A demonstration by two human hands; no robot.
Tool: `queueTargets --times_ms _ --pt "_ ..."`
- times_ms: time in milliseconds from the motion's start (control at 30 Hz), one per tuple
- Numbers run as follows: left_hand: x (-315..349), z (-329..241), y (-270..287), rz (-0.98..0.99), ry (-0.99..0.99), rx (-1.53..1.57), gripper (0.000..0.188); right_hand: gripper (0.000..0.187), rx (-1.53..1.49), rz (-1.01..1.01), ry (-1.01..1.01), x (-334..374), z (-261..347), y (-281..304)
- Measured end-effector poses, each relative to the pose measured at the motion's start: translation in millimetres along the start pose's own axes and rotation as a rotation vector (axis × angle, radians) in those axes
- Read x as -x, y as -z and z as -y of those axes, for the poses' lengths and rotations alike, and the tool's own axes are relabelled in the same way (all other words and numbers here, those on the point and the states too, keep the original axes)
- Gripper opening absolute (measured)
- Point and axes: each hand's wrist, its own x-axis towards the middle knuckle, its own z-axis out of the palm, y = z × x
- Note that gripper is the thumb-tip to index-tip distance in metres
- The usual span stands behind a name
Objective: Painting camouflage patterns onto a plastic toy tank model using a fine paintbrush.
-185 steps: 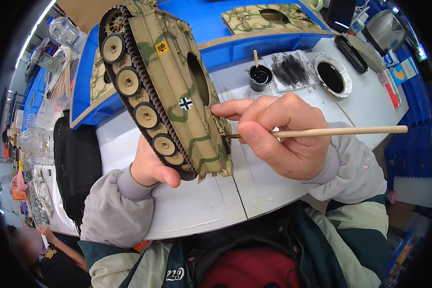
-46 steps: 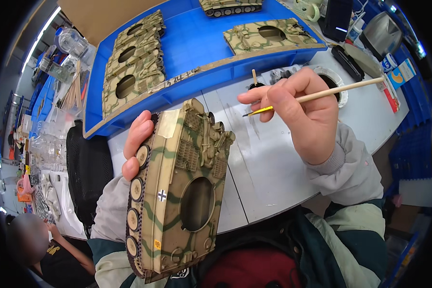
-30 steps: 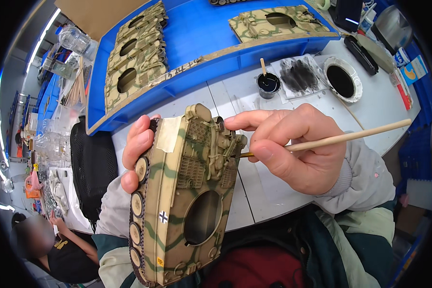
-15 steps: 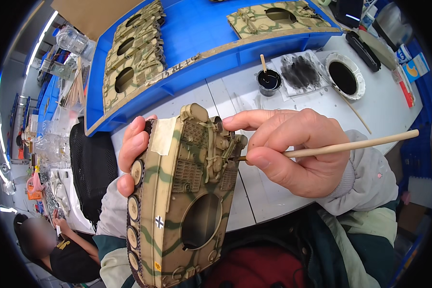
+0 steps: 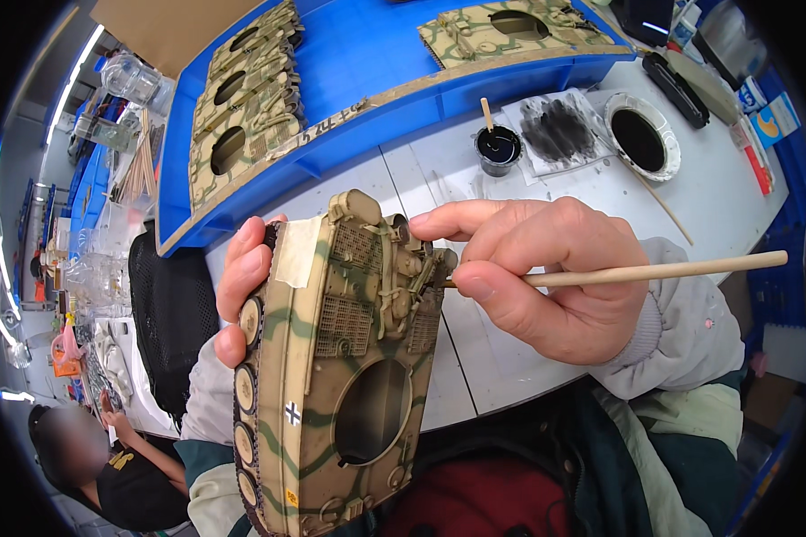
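My left hand [image 5: 244, 273] is closed around the far left side of a model tank hull [image 5: 287, 465], painted tan with green camouflage stripes. The hull is tilted up in front of me, its round turret opening toward me and a strip of masking tape stuck near its upper left edge. Between the thumb and fingers of my right hand [image 5: 555, 277] is a thin wooden-handled paintbrush [image 5: 672, 271]. Its tip reaches the fittings at the hull's upper right and is mostly hidden there. My right index finger rests against the hull's upper end.
A blue tray [image 5: 358, 54] at the back holds several similar tank hulls [image 5: 233, 148]. Behind my right hand stand a small cup of black paint [image 5: 498, 148], a black-stained cloth [image 5: 560, 130] and a dish of black liquid [image 5: 636, 139]. A black mesh case [image 5: 166, 322] lies at left; a person [image 5: 134, 474] sits beyond.
The brush and my right hand have shifted very slightly, the handle now lying a little flatter. The hull has moved slightly left with my left hand.
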Motion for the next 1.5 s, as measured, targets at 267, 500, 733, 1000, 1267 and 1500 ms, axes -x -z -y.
queueTargets --times_ms 267,500,733,1000,1267,1500 --pt "-5 9 0 0.102 -0.145 0.095 0.050 0.011 0.014 0.010 -0.011 -1 0 1" --pt "-2 1 8 0.056 0.075 0.346 0.057 0.010 -0.099 0.014 -0.067 0 0 5" --pt "-2 0 14 0.037 0.059 0.360 0.066 0.010 -0.148 0.008 -0.017 0 2 2" --pt "-2 2 9 -0.001 0.056 0.440 0.071 0.013 -0.109 -0.019 0.037 0 -1 0" --pt "-2 -1 17 -0.034 0.138 0.267 0.072 0.013 -0.081 -0.043 0.030 1 1 -2" --pt "-6 -5 20 0.090 0.147 0.333 0.060 0.012 -0.041 -0.024 -0.039 3 6 0"
